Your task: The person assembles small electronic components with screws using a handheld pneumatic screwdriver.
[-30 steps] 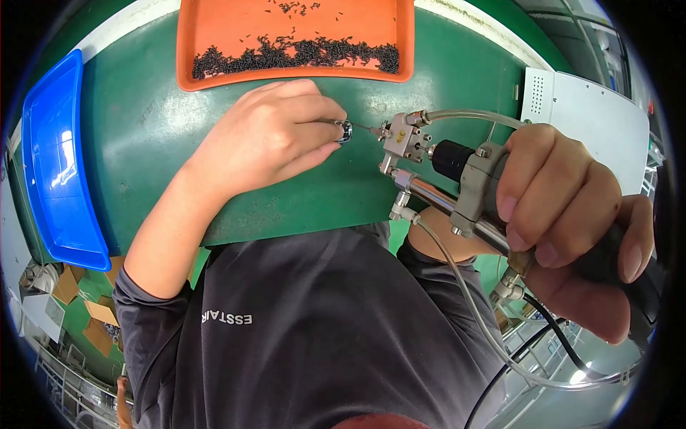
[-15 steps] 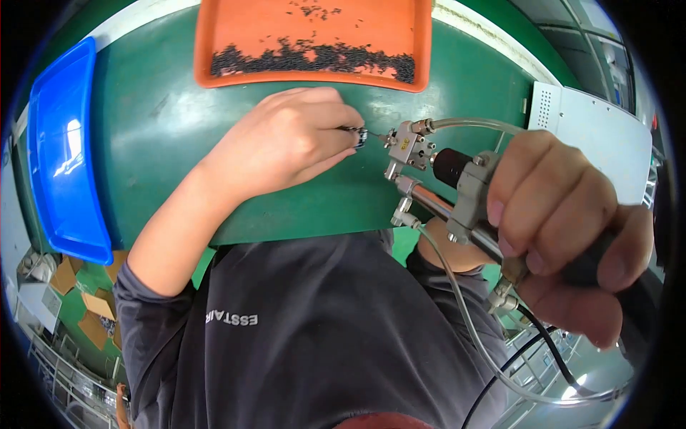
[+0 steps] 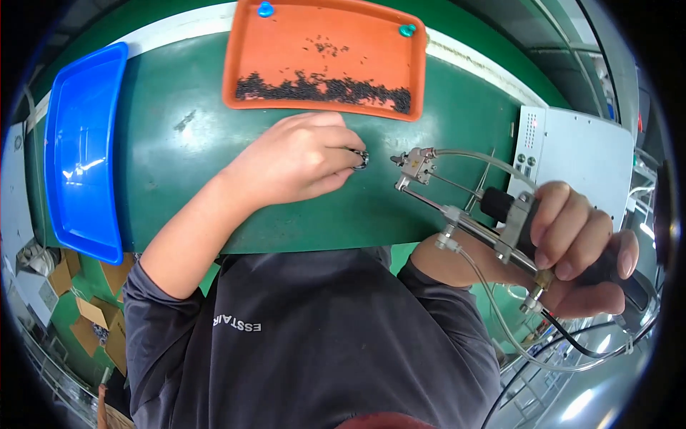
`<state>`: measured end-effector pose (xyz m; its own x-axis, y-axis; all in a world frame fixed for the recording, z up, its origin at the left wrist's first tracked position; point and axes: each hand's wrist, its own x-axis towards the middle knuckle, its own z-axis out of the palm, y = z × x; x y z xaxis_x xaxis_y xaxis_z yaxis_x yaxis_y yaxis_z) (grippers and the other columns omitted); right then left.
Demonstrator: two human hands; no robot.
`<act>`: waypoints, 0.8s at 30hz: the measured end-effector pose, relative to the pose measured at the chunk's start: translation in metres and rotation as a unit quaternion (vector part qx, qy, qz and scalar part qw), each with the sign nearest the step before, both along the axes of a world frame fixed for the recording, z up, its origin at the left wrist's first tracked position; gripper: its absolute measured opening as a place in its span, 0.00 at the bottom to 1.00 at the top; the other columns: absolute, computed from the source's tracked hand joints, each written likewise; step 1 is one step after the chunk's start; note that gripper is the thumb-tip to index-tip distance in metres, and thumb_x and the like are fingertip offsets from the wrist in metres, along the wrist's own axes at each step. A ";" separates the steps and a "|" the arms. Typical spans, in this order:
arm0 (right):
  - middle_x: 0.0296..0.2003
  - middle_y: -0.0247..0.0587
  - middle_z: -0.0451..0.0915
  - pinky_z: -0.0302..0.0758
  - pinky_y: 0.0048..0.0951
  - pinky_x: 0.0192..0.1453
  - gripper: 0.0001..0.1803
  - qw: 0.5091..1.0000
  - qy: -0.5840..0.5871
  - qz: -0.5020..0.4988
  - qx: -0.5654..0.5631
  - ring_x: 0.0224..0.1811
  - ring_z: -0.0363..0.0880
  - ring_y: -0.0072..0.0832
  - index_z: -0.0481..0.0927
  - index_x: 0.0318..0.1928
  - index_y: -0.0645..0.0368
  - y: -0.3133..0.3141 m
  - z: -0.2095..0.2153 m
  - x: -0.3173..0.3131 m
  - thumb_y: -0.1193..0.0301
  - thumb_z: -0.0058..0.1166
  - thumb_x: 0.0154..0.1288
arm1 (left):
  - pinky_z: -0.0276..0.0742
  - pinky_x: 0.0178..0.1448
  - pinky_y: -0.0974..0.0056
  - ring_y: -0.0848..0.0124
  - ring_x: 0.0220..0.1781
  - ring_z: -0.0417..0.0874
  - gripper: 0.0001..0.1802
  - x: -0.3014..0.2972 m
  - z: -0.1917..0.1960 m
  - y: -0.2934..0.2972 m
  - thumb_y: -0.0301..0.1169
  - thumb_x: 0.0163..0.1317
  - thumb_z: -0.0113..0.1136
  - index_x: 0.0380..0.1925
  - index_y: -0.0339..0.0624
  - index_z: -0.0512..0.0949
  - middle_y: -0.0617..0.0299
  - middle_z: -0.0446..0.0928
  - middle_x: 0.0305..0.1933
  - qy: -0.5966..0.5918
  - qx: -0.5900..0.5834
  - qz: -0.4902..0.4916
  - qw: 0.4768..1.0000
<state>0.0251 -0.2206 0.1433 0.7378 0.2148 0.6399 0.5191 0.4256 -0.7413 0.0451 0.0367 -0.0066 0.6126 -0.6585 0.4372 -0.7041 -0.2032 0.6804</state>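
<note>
Tray [image 3: 321, 50] slid farther off; my left hand [image 3: 300, 161] pinches ring [image 3: 361, 159], right hand [image 3: 579, 250] clamps driver [image 3: 457, 214], tip must meet ring.

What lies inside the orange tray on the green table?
The orange tray holds a band of small dark parts, scattered specks, and two blue-green knobs. Nothing covers them; too small to identify.

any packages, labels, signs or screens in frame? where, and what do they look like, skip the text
Control box: right end of the green bench, flat grey-white rectangle, small panel with buttons and a red light on its left edge.
Cardboard boxes: on the floor, lower left, brown, open.
No signs or screens to be made out.
</note>
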 end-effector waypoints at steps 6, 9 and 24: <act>0.26 0.26 0.76 0.69 0.25 0.35 0.24 0.999 0.035 0.039 -0.012 0.24 0.74 0.18 0.79 0.55 0.50 -0.001 -0.011 0.011 0.45 0.57 0.74 | 0.85 0.46 0.57 0.60 0.42 0.85 0.11 0.005 -0.001 -0.004 0.21 0.49 0.73 0.35 0.35 0.87 0.58 0.86 0.44 -0.002 -0.004 0.015 1.000; 0.26 0.26 0.76 0.69 0.25 0.34 0.24 0.998 0.037 0.051 -0.024 0.23 0.75 0.18 0.79 0.55 0.49 -0.002 -0.013 0.012 0.44 0.59 0.73 | 0.85 0.47 0.57 0.60 0.43 0.85 0.10 0.004 -0.001 -0.005 0.21 0.50 0.73 0.35 0.35 0.87 0.58 0.87 0.44 -0.003 0.003 0.016 1.000; 0.26 0.28 0.76 0.72 0.25 0.31 0.24 0.997 -0.040 0.055 0.029 0.22 0.76 0.19 0.75 0.53 0.45 0.024 -0.043 0.011 0.44 0.63 0.70 | 0.84 0.47 0.58 0.60 0.43 0.84 0.10 0.002 -0.001 -0.005 0.22 0.51 0.73 0.35 0.35 0.86 0.58 0.86 0.46 0.006 0.003 0.024 1.000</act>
